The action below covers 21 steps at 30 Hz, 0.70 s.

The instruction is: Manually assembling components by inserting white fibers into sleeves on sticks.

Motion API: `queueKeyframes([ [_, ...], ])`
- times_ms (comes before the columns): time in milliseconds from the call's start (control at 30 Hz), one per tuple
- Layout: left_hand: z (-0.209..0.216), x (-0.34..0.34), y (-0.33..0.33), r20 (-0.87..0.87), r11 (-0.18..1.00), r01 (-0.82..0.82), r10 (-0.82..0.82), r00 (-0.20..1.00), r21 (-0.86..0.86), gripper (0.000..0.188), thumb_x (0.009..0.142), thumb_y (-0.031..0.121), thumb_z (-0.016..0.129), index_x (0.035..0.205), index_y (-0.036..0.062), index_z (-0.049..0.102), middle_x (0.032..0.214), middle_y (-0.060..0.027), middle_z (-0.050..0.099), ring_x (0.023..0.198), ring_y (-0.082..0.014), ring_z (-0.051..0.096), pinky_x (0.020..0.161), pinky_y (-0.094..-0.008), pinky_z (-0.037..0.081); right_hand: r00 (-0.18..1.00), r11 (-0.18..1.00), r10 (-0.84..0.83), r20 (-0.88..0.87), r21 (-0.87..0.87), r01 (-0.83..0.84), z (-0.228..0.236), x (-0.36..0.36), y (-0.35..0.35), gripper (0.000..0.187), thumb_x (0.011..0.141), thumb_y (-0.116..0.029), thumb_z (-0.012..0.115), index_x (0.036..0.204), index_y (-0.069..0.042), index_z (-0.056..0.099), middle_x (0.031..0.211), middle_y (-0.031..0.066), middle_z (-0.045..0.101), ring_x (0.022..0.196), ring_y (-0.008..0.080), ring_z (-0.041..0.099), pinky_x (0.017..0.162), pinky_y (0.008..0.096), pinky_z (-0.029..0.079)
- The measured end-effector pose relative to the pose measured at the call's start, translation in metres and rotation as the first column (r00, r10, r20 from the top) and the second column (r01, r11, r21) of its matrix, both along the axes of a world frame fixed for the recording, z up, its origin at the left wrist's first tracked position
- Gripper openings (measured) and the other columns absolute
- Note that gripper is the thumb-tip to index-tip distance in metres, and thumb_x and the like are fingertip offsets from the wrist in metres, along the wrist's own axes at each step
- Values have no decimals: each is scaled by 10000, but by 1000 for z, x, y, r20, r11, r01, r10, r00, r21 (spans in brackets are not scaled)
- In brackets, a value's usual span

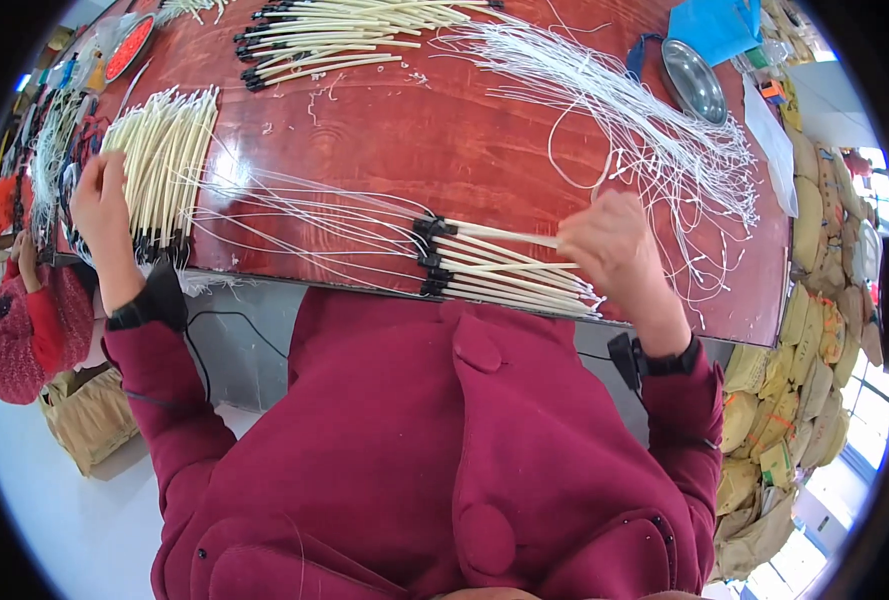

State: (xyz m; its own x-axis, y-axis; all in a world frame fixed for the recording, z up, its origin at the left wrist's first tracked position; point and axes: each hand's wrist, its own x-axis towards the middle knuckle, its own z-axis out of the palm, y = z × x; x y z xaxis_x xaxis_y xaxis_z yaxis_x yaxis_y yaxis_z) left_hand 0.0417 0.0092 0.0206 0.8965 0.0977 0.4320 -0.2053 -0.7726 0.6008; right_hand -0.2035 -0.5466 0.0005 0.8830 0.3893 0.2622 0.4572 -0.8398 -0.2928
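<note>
My left hand [102, 208] is raised beside the left bundle of cream sticks [169, 160] with black ends. Its fingers are curled, and whatever they may pinch is too small to make out. Near the table's front edge lies a smaller group of cream sticks [504, 272]. Their black ends [431, 240] point left, and thin white strings [309, 215] run from them toward the left bundle. My right hand [609, 245], slightly blurred, is closed around the right end of one pale stick [509, 235], which looks smeared by motion.
A heap of white strings [604, 80] spreads over the right of the red table [364, 140]. More cream sticks [344, 30] lie at the back. A metal dish [694, 82] stands far right, a dish of red bits [129, 48] far left. Another person's sleeve [44, 325] shows at left.
</note>
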Motion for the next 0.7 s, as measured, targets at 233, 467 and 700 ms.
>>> queueKeyframes([
  [233,-20,-28,-36,79,928,-30,1,997,371,256,975,251,721,1074,16,730,932,-88,705,870,-185,655,822,-321,502,992,995,-55,-116,79,64,6,-20,7,313,817,-207,792,1100,-79,753,1136,51,738,1024,284,612,938,415,458],
  [467,-7,-42,-206,-1,798,593,-596,803,108,210,890,156,777,1039,19,721,978,-138,714,962,-309,686,848,-399,534,973,974,-228,-47,-7,228,-19,1,-10,418,851,-182,773,1251,-75,714,1293,76,689,1106,297,597,989,427,463],
  [700,-69,-56,-368,-128,170,900,-963,239,402,352,913,207,716,1221,39,679,1315,-103,653,1236,-297,605,1002,-423,501,932,925,-363,26,-114,363,-58,-5,-62,444,893,-109,716,1334,-83,671,1386,79,636,1160,306,584,1014,440,461],
])
